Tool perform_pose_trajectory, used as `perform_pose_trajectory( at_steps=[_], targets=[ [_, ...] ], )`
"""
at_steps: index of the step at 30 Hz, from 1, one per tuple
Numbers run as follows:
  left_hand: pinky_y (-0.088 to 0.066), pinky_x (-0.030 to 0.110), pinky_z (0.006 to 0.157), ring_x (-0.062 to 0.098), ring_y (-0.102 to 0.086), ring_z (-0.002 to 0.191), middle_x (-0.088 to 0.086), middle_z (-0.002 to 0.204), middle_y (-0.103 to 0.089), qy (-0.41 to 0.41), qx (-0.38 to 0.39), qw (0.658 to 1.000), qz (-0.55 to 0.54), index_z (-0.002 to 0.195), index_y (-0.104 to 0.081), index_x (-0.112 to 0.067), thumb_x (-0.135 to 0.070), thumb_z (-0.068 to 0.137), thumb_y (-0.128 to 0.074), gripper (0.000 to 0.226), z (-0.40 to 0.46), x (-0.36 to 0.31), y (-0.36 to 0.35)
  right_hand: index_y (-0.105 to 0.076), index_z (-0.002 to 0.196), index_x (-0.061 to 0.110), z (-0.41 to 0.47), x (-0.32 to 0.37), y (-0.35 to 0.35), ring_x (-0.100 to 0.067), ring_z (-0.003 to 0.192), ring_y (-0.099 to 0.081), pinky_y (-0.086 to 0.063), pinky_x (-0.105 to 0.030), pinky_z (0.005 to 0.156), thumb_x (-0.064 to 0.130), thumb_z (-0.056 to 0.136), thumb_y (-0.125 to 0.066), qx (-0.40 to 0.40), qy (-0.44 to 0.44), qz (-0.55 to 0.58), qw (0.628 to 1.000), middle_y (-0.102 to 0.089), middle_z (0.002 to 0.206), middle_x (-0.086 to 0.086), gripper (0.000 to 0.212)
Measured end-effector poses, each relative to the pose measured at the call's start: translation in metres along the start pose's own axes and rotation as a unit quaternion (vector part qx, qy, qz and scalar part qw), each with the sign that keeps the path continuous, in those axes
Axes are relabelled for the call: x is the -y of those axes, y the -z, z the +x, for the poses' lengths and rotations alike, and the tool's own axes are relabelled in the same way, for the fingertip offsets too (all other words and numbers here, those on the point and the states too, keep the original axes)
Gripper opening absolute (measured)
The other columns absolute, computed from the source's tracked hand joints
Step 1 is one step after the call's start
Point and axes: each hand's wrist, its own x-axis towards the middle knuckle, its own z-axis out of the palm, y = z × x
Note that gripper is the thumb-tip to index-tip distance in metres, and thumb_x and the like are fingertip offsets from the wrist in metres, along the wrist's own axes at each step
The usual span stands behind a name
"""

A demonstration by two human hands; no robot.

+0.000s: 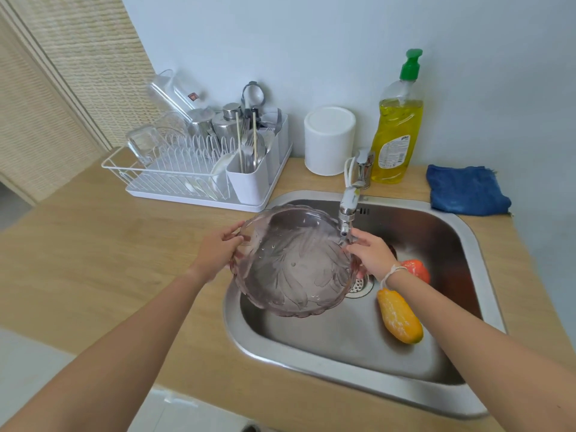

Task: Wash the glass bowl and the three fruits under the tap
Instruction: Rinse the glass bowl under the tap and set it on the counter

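Observation:
A patterned glass bowl (293,263) is held tilted over the left side of the steel sink (343,363), its far rim just under the tap spout (345,226). My left hand (218,247) grips the bowl's left rim. My right hand (371,254) grips its right rim, right below the spout. On the sink floor lie a yellow-orange fruit (400,316) and, beyond my right wrist, a red-orange fruit (417,269). A dark red patch shows behind my right hand; I cannot tell whether it is the third fruit.
A white dish rack (199,169) with glasses and cutlery stands on the wooden counter at the back left. Behind the sink stand a white canister (328,140) and a yellow dish-soap bottle (397,132). A blue cloth (466,190) lies at the back right.

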Motion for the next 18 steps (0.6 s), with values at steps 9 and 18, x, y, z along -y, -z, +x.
perform_pose_trajectory(
  at_steps=[9, 18],
  targets=[
    [-0.038, 0.019, 0.039, 0.009, -0.059, 0.05, -0.013, 0.082, -0.074, 0.017, -0.01, 0.999, -0.038, 0.128, -0.055, -0.022, -0.01, 0.093, -0.052, 0.038, 0.026, 0.031, 0.097, -0.046, 0.134, 0.025, 0.007, 0.039, -0.099, -0.014, 0.031, -0.048, -0.045, -0.022, 0.033, 0.007, 0.088, -0.053, -0.001, -0.007, 0.018, 1.0, -0.067, 0.106, -0.01, 0.05],
    [-0.037, 0.016, 0.036, 0.005, -0.056, 0.048, -0.009, 0.092, -0.071, 0.024, -0.017, 0.997, -0.066, 0.128, -0.055, -0.02, -0.012, 0.094, -0.052, 0.036, 0.054, 0.053, 0.177, -0.047, 0.134, 0.022, 0.019, 0.063, -0.188, -0.014, 0.03, -0.045, -0.043, -0.021, 0.031, 0.007, 0.089, -0.051, -0.012, -0.006, 0.05, 0.999, -0.063, 0.088, -0.014, 0.048]
  ],
)
